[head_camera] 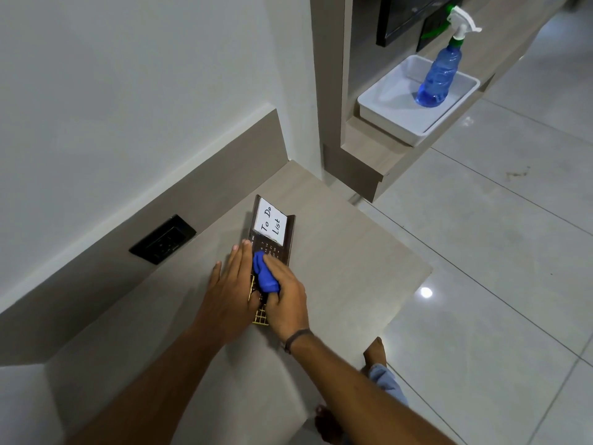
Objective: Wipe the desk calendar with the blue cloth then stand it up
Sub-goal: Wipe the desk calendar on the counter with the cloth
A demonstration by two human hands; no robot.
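The dark brown desk calendar (285, 242) lies flat on the beige counter (346, 271), with a white "To Do List" pad on its far end. My left hand (229, 284) rests flat along the calendar's left edge, fingers extended, pressing it down. My right hand (285, 300) is closed around the bunched blue cloth (264, 276) and holds it against the calendar's middle. Both hands hide the near half of the calendar; only a gold grid corner shows by my right wrist.
A black wall socket (162, 239) sits in the backsplash to the left. On a raised shelf at the back right stands a white tray (391, 120) holding a blue spray bottle (441, 75). The counter's right edge drops to a glossy tiled floor (497, 252).
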